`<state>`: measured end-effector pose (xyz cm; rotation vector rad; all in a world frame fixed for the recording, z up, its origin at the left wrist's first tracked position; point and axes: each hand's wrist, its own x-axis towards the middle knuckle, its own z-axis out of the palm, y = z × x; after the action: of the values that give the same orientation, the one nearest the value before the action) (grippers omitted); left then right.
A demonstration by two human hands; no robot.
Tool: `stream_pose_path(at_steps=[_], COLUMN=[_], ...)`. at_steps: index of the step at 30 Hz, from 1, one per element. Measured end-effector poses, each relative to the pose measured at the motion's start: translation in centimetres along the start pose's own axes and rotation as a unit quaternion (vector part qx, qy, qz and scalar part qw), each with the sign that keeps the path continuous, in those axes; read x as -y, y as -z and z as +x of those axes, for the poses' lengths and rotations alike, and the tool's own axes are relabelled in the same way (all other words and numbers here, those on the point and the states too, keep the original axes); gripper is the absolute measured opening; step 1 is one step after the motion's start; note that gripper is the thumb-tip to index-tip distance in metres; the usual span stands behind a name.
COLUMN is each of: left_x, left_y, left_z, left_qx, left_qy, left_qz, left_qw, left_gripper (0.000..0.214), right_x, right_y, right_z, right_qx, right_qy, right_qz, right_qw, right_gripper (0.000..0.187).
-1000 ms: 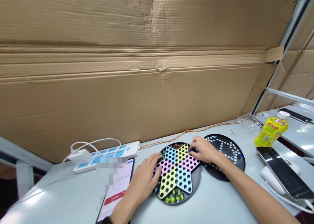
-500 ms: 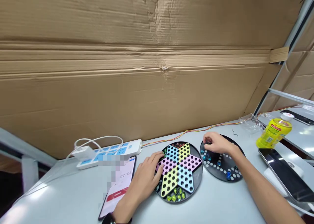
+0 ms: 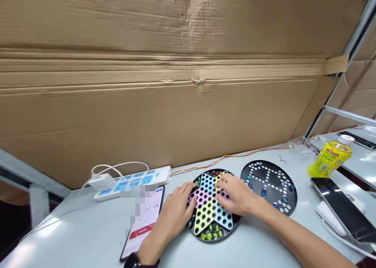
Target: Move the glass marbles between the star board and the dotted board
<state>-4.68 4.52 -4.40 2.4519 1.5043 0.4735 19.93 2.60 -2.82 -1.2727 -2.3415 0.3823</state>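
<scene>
A round black tray with a six-pointed pastel star board (image 3: 205,217) lies in front of me, with green marbles (image 3: 211,233) in its near recess. My left hand (image 3: 173,209) rests on the star's left side, fingers spread over the pink point, holding nothing visible. My right hand (image 3: 236,195) is blurred above the star's right side, fingers curled, and its palm is hidden. To the right lies a black round board with white holes (image 3: 268,178), carrying several blue and teal marbles (image 3: 263,191).
A phone (image 3: 143,223) showing a timer with a partly blurred screen lies left of the star board, behind it a white power strip (image 3: 132,184). A yellow bottle (image 3: 329,159) and a tablet (image 3: 343,209) stand right. Cardboard (image 3: 188,76) forms the back wall.
My right hand has moved left from the black board to above the star board, uncovering the black board's holes and marbles. My left hand has barely moved.
</scene>
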Motion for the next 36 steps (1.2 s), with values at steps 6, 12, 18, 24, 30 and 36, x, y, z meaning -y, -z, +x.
stream_pose_path(at_steps=[6,12,18,24,30,36], left_x=[-0.4,-0.4,-0.5,-0.5,-0.4,-0.1], left_y=[0.3,0.3,0.2,0.2,0.3,0.1], left_z=[0.0,0.0,-0.2,-0.2,-0.1,0.0], left_qx=[0.000,0.009,0.009,-0.010,0.002,0.011], left_qy=[0.000,0.009,0.002,-0.003,0.003,0.002], left_qz=[-0.002,-0.004,-0.006,0.000,-0.001,-0.005], left_qw=[1.000,1.000,1.000,1.000,1.000,1.000], left_gripper=[0.034,0.034,0.033,0.032,0.033,0.034], right_x=[-3.2,-1.4,-0.7,-2.1,-2.9,-4.1], right_y=[0.4,-0.8,0.0,1.1,0.9,0.5], right_z=[3.2,5.5,6.3,7.0,7.7,8.1], right_qx=[0.018,0.066,0.118,0.138,0.144,0.154], right_qy=[-0.077,-0.088,-0.098,-0.091,-0.115,-0.126], right_qz=[-0.014,-0.132,-0.154,-0.106,-0.057,-0.005], right_qw=[0.997,0.985,0.976,0.981,0.981,0.980], right_gripper=[0.026,0.031,0.031,0.027,0.023,0.017])
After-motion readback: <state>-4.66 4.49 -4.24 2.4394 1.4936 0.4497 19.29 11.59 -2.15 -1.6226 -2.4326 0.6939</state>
